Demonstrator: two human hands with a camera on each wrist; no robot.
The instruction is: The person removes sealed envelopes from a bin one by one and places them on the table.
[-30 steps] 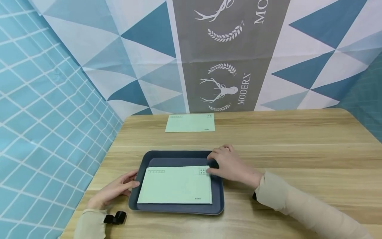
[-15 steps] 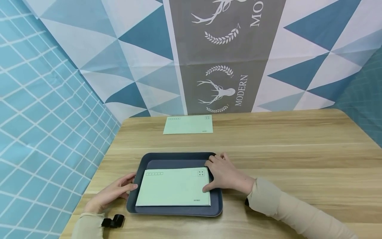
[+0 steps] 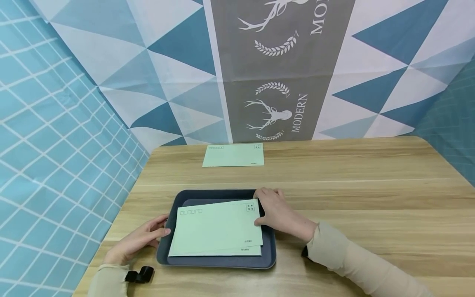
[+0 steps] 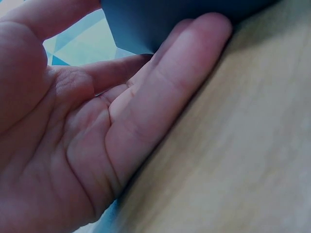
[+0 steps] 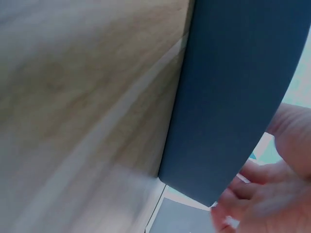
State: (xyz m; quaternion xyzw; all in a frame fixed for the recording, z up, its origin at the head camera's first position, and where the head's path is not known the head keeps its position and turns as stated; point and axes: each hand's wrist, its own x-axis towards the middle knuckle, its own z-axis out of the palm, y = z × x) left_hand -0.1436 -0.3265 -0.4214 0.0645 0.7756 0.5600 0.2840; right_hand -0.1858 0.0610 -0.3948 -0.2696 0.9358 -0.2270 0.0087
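Observation:
A dark blue-grey tray on the wooden table holds a stack of pale green envelopes. The top envelope lies askew on the stack, its right end shifted toward the tray's far side. My left hand grips the tray's left side, thumb at the rim and fingers against the outer wall, as the left wrist view shows too. At the far right corner, my right hand holds the top envelope's right edge between thumb and fingers. Its fingertips are partly hidden. The right wrist view shows the tray's outer wall beside that hand.
Another pale green envelope lies flat near the table's back edge. The wooden table extends to the right of the tray. Patterned cloth hangs behind it, and blue checked cloth is at the left.
My right thumb moved down along the envelope's right edge, then back up, taking the top envelope's right end away from me. The left hand stays on the tray. The view shifted slightly.

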